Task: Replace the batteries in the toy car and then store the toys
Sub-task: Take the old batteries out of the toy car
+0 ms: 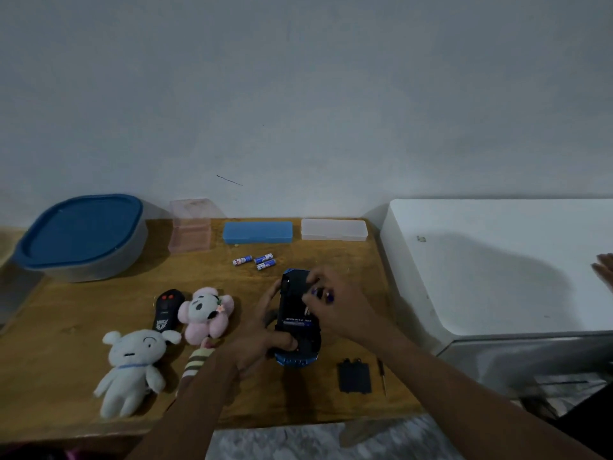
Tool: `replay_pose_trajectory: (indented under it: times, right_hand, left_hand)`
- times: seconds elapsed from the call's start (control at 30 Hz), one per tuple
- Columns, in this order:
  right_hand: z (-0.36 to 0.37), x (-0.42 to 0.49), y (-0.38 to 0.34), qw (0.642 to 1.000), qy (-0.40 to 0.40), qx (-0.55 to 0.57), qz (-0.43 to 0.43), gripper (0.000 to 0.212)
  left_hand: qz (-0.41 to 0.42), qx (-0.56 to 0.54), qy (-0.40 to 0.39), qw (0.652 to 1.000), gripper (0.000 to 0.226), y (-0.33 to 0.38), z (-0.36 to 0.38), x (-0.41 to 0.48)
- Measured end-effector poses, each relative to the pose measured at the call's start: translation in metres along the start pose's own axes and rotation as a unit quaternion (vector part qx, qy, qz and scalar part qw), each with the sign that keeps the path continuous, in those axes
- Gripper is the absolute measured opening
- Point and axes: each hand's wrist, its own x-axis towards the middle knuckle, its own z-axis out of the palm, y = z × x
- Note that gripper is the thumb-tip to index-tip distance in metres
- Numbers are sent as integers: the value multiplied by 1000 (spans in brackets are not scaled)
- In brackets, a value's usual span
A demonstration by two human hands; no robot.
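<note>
Fingers [311, 290] of right hand [335, 303] pinch small battery-like items over upturned blue toy car [298, 322] | left hand [262, 340] grips car's near end, mid wooden table [66, 327] | three loose batteries [255, 260] beyond; black battery cover [354, 376] and screwdriver [382, 376] at right; white plush [132, 366] well left

- wooden table [315, 398], the landmark for the rest
- blue pencil case [257, 232] at the table's far edge
- clear case [334, 230] just right of it
- white appliance [497, 267] beside the table's right edge
</note>
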Motion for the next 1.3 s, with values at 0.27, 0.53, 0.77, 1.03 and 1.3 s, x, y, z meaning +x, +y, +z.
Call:
replay_pose_trajectory:
  times: [0.27, 0.53, 0.77, 1.03, 1.3]
  right_hand:
    - [1, -5, -22, 789, 121, 507, 326, 28]
    - [25, -5, -37, 938, 85, 63, 329, 30]
    - [45, 0, -37, 900, 158, 121, 387, 32]
    - [44, -17, -47, 856, 152, 295, 397, 29]
    - [48, -8, -44, 892, 185, 217, 351, 17]
  left_hand:
    - [20, -45, 35, 998, 112, -2, 3, 2]
    - [75, -16, 143, 987, 117, -9, 12, 0]
    - [99, 43, 184, 977, 116, -6, 15, -6]
    - [87, 81, 129, 984, 111, -2, -5, -11]
    - [62, 109, 81, 989, 116, 0, -5, -5]
